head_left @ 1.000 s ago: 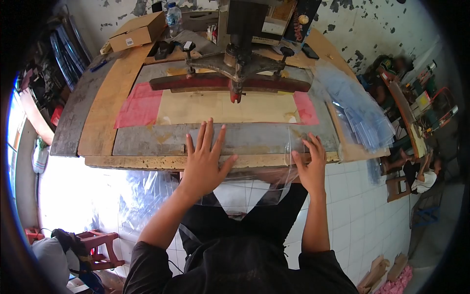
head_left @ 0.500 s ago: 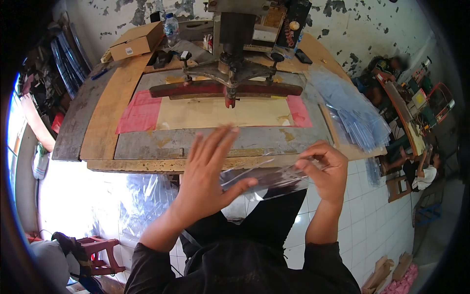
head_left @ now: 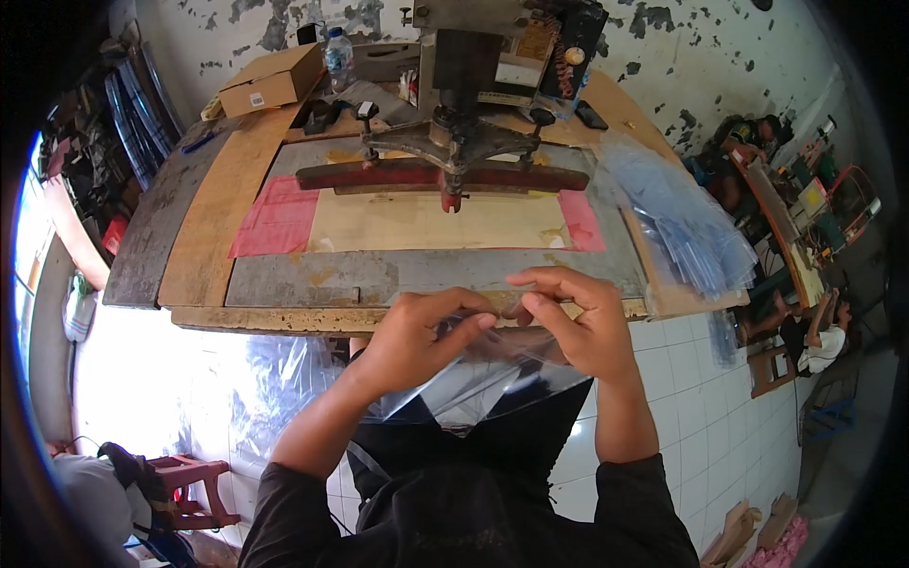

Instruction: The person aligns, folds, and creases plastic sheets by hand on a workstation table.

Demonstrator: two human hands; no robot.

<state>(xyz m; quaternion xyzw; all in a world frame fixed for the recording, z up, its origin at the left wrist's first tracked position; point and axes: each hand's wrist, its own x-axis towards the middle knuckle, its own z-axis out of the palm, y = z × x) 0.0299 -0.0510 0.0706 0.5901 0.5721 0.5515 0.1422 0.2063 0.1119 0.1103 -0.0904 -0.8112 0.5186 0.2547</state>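
Observation:
A clear plastic sheet hangs over my lap, just in front of the bench's near edge. At its upper edge, my left hand pinches it between thumb and fingers. Close beside it, my right hand also has thumb and forefinger closed on the sheet, fingertips a short gap from the left ones. Beyond the hands is a press with a red-edged bar above a cream board, which has pink pieces at its ends. The sheet's exact outline is hard to make out.
A pile of clear bluish plastic sheets lies on the bench's right side. A cardboard box and a water bottle stand at the back left. More plastic is below the bench. Other people sit at the right.
My left hand has come down and right from an open pose and pinched the sheet. My right hand has moved left. The sheet now hangs spread lower over my lap.

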